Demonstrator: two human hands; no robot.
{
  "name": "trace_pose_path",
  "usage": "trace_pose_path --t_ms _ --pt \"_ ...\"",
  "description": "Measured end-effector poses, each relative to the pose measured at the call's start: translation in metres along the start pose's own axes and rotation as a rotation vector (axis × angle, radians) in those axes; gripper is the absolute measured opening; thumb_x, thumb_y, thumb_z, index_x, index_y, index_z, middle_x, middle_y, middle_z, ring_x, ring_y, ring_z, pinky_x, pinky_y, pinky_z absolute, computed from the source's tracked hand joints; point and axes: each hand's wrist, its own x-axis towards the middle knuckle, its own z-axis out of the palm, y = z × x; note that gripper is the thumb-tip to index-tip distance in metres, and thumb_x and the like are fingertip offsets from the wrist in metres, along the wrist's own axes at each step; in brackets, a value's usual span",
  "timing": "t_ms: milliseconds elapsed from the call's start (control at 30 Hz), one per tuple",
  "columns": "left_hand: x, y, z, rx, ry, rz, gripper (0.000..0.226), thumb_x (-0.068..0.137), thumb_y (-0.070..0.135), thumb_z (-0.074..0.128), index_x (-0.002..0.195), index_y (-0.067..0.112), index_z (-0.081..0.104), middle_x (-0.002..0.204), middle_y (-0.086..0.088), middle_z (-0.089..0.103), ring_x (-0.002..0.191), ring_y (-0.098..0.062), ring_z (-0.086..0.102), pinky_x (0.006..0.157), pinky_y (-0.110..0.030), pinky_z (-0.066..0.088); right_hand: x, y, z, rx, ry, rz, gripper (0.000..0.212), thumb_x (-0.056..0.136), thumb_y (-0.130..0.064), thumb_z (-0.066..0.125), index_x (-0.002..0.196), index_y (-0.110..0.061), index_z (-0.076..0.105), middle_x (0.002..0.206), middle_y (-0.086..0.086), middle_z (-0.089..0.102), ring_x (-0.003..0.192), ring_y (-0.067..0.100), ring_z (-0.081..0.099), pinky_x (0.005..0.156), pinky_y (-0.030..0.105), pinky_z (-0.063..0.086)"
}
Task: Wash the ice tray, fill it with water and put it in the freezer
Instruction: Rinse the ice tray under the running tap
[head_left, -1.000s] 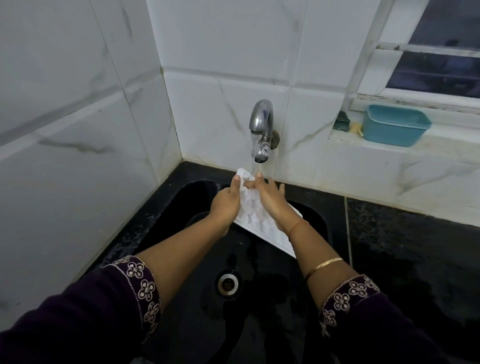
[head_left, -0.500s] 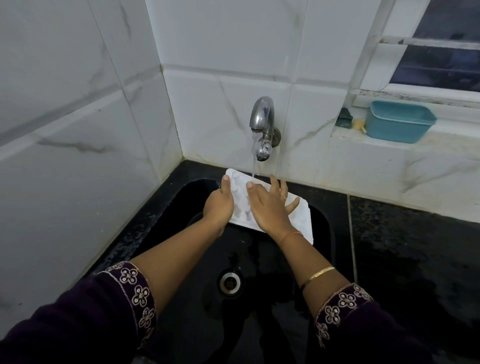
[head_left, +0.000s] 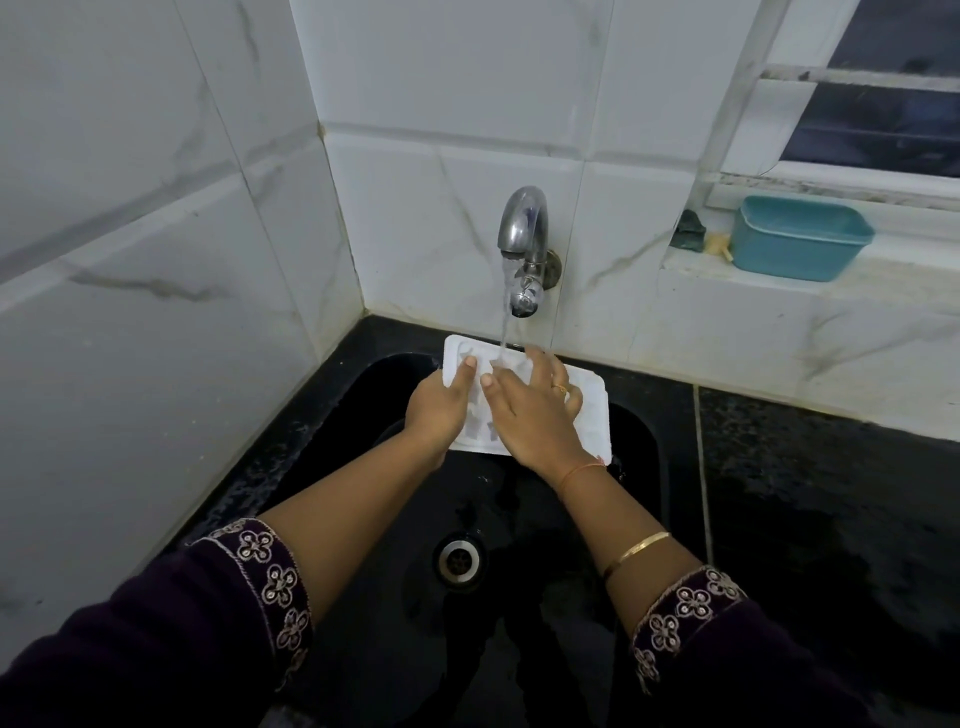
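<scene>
A white ice tray with star-shaped cells is held nearly flat over the black sink, under the chrome tap. Water runs from the tap onto the tray's far edge. My left hand grips the tray's left side with the thumb on top. My right hand lies spread flat on the tray's cells, fingers apart, a ring on one finger. Both hands hide much of the tray's middle.
The sink drain sits below my arms. White marble tiles close in on the left and behind. A teal plastic tub and a dark scrubber stand on the window ledge at right. Wet black countertop extends to the right.
The tray has turned from a steep slant to nearly level across the sink. My right hand has spread flat over the cells while my left hand stays on the left side.
</scene>
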Motion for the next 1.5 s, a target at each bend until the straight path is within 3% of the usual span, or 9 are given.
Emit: trace_pose_path --t_ms 133,267,400,633,800,967,1267,1400,1500 --pt "-0.002 -0.002 0.000 0.002 -0.023 0.003 0.035 0.096 0.049 0.042 0.093 0.019 0.061 0.088 0.001 0.064 0.092 -0.022 0.063 0.088 -0.038 0.050 -0.003 0.003 -0.001 -0.149 0.190 -0.058 0.037 0.099 -0.035 0.033 0.104 -0.016 0.064 0.114 0.010 0.047 0.102 0.030 0.048 0.081 0.037 0.036" --pt "0.001 -0.002 0.001 0.036 -0.013 0.004 0.042 0.096 0.051 0.041 0.096 0.014 0.062 0.093 -0.002 0.063 0.087 -0.018 0.059 0.080 -0.031 0.047 0.002 0.002 -0.002 0.195 -0.021 0.026 0.036 0.099 -0.039 0.030 0.088 -0.019 0.057 0.089 0.003 0.061 0.083 0.024 0.057 0.069 0.032 0.040" --pt "0.004 -0.003 -0.002 0.058 0.020 -0.026 0.053 0.095 0.055 0.037 0.094 0.008 0.063 0.084 -0.001 0.061 0.076 -0.014 0.055 0.063 -0.024 0.040 0.004 0.012 -0.008 0.222 -0.032 0.016 0.035 0.097 -0.035 0.036 0.103 -0.021 0.067 0.097 -0.001 0.068 0.093 0.022 0.060 0.082 0.036 0.049" --pt "0.004 -0.003 0.000 0.005 0.077 -0.055 0.050 0.096 0.053 0.034 0.076 0.013 0.056 0.077 0.000 0.056 0.072 -0.012 0.053 0.064 -0.025 0.041 0.006 0.004 -0.013 0.345 -0.099 0.006 0.035 0.097 -0.025 0.036 0.119 -0.018 0.063 0.126 0.001 0.062 0.116 0.020 0.055 0.099 0.032 0.042" --pt "0.003 -0.002 0.002 0.056 0.054 -0.006 0.055 0.097 0.054 0.033 0.083 0.008 0.059 0.075 0.001 0.056 0.071 -0.013 0.053 0.060 -0.023 0.040 0.015 0.005 -0.019 0.211 -0.025 0.043 0.037 0.095 -0.030 0.034 0.100 -0.014 0.067 0.109 0.002 0.068 0.106 0.025 0.059 0.092 0.039 0.047" --pt "0.011 0.015 0.001 0.058 0.103 -0.006 0.055 0.098 0.053 0.030 0.078 0.008 0.055 0.074 0.001 0.052 0.068 -0.012 0.048 0.060 -0.027 0.038 0.015 0.002 -0.018 0.458 -0.155 -0.011 0.042 0.099 -0.023 0.033 0.138 -0.020 0.046 0.146 -0.004 0.044 0.132 0.015 0.042 0.112 0.034 0.032" --pt "0.016 0.017 0.007 0.082 0.076 0.021 0.056 0.097 0.054 0.029 0.076 0.010 0.056 0.073 0.000 0.054 0.070 -0.014 0.051 0.060 -0.026 0.038 0.024 0.003 -0.026 0.359 -0.058 0.013 0.038 0.100 -0.030 0.030 0.126 -0.023 0.057 0.127 -0.003 0.060 0.114 0.018 0.053 0.099 0.032 0.040" --pt "0.019 0.018 0.000 0.093 0.099 0.044 0.057 0.096 0.056 0.031 0.067 0.011 0.050 0.069 -0.001 0.051 0.066 -0.015 0.048 0.058 -0.027 0.035 0.026 0.005 -0.031 0.600 -0.158 0.068 0.033 0.099 -0.029 0.035 0.118 -0.021 0.061 0.102 -0.002 0.064 0.070 0.009 0.051 0.068 0.022 0.041" --pt "0.017 0.014 0.000 0.121 0.103 0.045 0.057 0.097 0.055 0.031 0.063 0.012 0.047 0.067 0.000 0.049 0.061 -0.013 0.045 0.056 -0.027 0.034 0.030 0.010 -0.030 0.368 -0.132 0.011 0.036 0.098 -0.029 0.032 0.117 -0.025 0.062 0.131 -0.011 0.058 0.107 0.010 0.055 0.098 0.031 0.043"
